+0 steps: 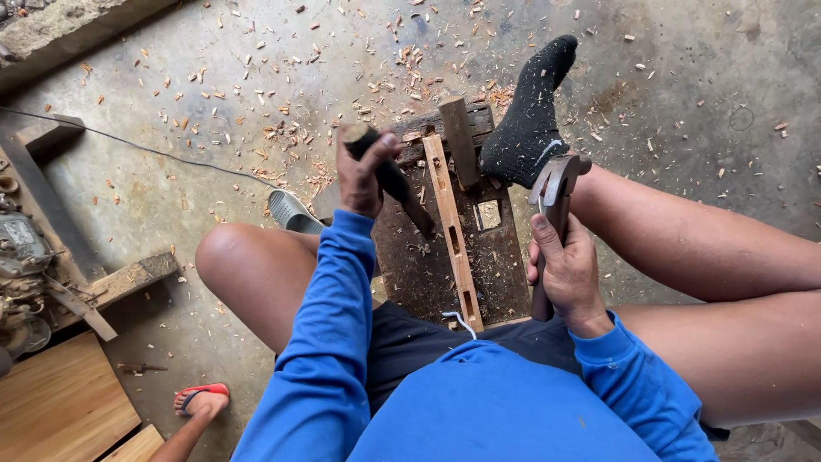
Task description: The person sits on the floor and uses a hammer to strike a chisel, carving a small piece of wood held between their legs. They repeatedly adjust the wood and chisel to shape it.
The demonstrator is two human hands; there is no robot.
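Seen from above, the left hand (361, 175) is clenched around a dark wooden-handled chisel (395, 182), its blade angled down beside a long pale wooden strip with rectangular slots (451, 231). The strip lies on a dark worn wooden surface (505, 274) between the knees. The right hand (566, 272) grips a claw hammer (552, 218), near a black-socked foot (530, 120).

Your left hand (359, 180) grips a chisel (395, 184) with a dark, matt, worn wooden handle. Your right hand (566, 272) holds a hammer (554, 214) with a dull grey metal head and a brown wooden shaft. Between them lies a pale, raw wood strip (451, 231) on a dark, rough, stained bench (496, 274). Your sock (530, 120) is black knit cloth flecked with chips. The floor (684, 103) is rough grey concrete.
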